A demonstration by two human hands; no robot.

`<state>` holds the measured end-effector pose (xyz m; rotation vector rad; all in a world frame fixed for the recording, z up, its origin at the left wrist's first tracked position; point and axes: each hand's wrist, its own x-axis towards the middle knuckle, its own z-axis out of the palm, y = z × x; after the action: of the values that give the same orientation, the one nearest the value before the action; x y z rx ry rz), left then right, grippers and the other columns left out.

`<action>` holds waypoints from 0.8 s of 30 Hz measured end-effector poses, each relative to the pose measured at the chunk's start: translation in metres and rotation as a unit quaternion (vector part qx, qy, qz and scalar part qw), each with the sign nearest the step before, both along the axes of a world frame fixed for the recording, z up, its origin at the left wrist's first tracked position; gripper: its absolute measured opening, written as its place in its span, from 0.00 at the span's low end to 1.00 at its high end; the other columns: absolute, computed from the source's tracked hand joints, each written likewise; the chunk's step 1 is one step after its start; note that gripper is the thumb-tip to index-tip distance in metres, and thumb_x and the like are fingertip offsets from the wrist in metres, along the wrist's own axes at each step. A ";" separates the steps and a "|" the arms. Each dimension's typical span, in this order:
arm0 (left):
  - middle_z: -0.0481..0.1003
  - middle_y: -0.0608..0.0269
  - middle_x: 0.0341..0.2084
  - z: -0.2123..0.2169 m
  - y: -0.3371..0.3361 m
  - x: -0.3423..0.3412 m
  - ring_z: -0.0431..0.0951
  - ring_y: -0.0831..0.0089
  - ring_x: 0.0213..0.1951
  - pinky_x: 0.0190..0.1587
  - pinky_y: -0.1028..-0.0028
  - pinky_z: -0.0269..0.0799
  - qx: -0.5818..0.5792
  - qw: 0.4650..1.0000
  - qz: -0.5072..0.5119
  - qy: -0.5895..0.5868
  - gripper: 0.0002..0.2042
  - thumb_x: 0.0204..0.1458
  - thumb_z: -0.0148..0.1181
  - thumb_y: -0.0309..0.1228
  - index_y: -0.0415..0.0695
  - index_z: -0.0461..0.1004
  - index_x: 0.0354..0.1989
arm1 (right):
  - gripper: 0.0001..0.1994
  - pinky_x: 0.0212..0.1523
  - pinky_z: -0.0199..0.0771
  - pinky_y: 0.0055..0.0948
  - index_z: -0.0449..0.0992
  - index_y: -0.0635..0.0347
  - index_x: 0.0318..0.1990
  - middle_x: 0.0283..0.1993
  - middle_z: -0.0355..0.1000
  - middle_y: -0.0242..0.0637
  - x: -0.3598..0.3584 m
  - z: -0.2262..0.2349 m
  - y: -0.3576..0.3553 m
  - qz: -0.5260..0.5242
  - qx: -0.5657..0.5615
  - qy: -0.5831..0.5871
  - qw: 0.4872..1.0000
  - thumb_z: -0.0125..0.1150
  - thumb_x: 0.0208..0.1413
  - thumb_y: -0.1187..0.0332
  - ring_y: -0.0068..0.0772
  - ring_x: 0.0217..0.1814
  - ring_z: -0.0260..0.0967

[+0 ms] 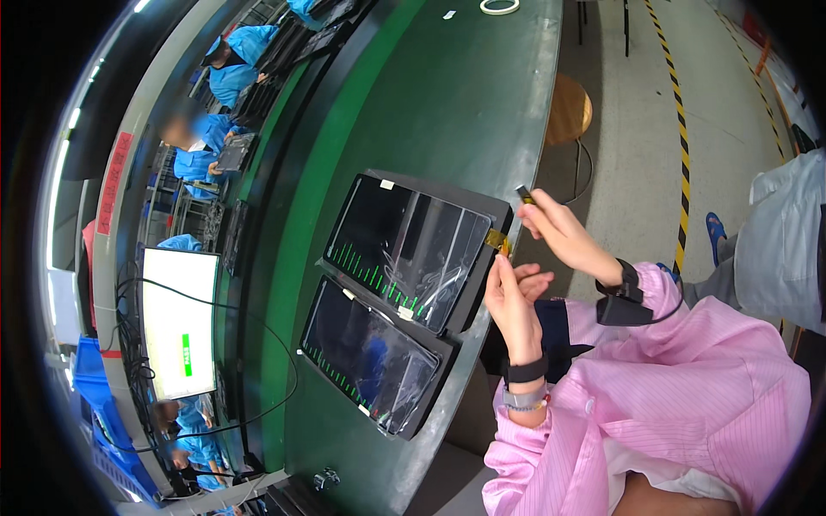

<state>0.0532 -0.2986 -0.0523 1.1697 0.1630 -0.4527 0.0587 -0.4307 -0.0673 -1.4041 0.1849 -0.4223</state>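
Two dark flat display panels lie side by side on the green bench, each in a black padded tray. The upper panel has clear film over it, small pale tabs and a row of green streaks on its glass. A gold-coloured flex cable sticks out from its edge nearest me. My left hand pinches the end of this cable, thumb and forefinger together. Just beyond, my right hand is closed round a small black piece with a silvery tip, held above the bench edge. The lower panel is untouched.
A lit monitor stands across the bench with a loose black cable looping over the green surface. A tape roll lies at the far end. A wooden stool stands beside the bench. Co-workers in blue work opposite.
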 end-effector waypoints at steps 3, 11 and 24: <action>0.75 0.58 0.24 -0.009 -0.015 0.014 0.78 0.73 0.23 0.26 0.82 0.74 -0.014 0.998 0.054 0.017 0.18 0.59 0.51 0.41 0.34 0.71 0.43 | 0.14 0.25 0.66 0.31 0.61 0.64 0.35 0.24 0.69 0.48 0.017 0.004 -0.007 0.056 -0.158 -0.017 0.986 0.55 0.58 0.63 0.40 0.25 0.71; 0.74 0.61 0.18 -0.004 -0.012 -0.004 0.75 0.76 0.18 0.21 0.84 0.69 0.058 0.993 0.081 -0.060 0.16 0.59 0.52 0.37 0.32 0.74 0.38 | 0.23 0.24 0.63 0.33 0.63 0.63 0.34 0.22 0.66 0.41 0.031 0.004 -0.013 0.036 -0.292 0.052 0.954 0.67 0.46 0.54 0.40 0.21 0.65; 0.76 0.55 0.24 -0.016 0.014 -0.039 0.78 0.71 0.25 0.28 0.79 0.73 0.066 0.991 0.040 -0.110 0.14 0.60 0.50 0.34 0.31 0.72 0.39 | 0.26 0.26 0.54 0.22 0.63 0.60 0.35 0.21 0.54 0.26 -0.007 -0.010 0.006 0.095 -0.145 0.026 0.984 0.73 0.40 0.55 0.19 0.25 0.50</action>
<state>0.0147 -0.2843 -0.0687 1.3286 0.0493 -0.2428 0.0519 -0.4247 -0.0776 -1.7043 0.0314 -0.2610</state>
